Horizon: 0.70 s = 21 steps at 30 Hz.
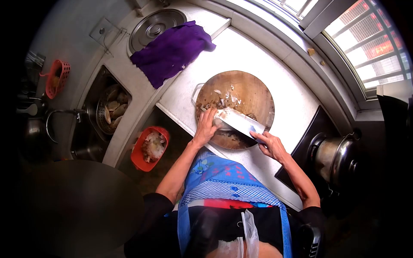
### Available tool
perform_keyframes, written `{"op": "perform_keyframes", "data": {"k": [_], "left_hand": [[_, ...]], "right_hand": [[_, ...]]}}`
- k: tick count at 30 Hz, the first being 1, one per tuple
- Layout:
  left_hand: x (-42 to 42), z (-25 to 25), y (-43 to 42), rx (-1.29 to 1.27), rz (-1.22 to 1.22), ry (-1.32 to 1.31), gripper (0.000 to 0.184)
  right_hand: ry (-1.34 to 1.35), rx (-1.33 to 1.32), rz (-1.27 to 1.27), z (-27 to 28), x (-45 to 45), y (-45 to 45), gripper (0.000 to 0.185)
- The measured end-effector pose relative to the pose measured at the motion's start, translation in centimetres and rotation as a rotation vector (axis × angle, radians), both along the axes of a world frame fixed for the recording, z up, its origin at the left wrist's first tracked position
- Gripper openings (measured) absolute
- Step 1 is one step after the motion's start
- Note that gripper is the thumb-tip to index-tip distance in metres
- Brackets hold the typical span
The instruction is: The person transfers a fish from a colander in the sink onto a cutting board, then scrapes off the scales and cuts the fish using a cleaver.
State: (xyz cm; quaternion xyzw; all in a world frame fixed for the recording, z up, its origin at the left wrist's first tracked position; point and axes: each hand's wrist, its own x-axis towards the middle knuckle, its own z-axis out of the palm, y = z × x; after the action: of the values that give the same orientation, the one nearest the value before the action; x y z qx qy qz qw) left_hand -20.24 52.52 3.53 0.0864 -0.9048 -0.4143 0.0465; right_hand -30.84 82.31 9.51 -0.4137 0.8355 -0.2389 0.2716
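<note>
A round wooden chopping board (pixel 254 92) lies on the white counter, with pale scraps and brown bits scattered over it. My right hand (pixel 272 147) is closed around the handle of a cleaver (pixel 241 121), whose broad blade is tilted across the lower part of the board. At the blade's far end, on the board's left edge, my left hand (pixel 207 126) has its fingers bent and pressed together. A pale piece shows by those fingertips, partly hidden by the blade, and I cannot make out what it is.
A purple cloth (pixel 174 49) partly covers a round metal lid (pixel 148 28). The sink (pixel 88 133) holds a colander (pixel 102 114) with pale brown pieces. Below the counter's edge is a red bin (pixel 137 157) with scraps. A lidded pot (pixel 329 159) stands on the stove at right.
</note>
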Motion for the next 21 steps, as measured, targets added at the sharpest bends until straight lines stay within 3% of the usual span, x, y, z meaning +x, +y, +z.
{"op": "perform_keyframes", "data": {"k": [4, 11, 14, 21], "left_hand": [[0.4, -0.9, -0.3, -0.005, -0.007, 0.036, 0.059], [-1.2, 0.9, -0.7, 0.088, 0.025, 0.031, 0.050], [-2.1, 1.0, 0.7, -0.041, 0.299, -0.158, 0.043], [-2.6, 0.3, -0.9, 0.075, 0.167, -0.138, 0.037]], "right_hand": [[-0.026, -0.088, -0.015, 0.7, -0.3, -0.9, 0.065], [0.011, 0.140, 0.058, 4.7, -0.8, 2.8, 0.064], [0.018, 0.184, 0.055, 5.2, -0.9, 3.1, 0.064], [-0.005, 0.148, 0.070, 2.0, -2.1, 2.8, 0.067]]}}
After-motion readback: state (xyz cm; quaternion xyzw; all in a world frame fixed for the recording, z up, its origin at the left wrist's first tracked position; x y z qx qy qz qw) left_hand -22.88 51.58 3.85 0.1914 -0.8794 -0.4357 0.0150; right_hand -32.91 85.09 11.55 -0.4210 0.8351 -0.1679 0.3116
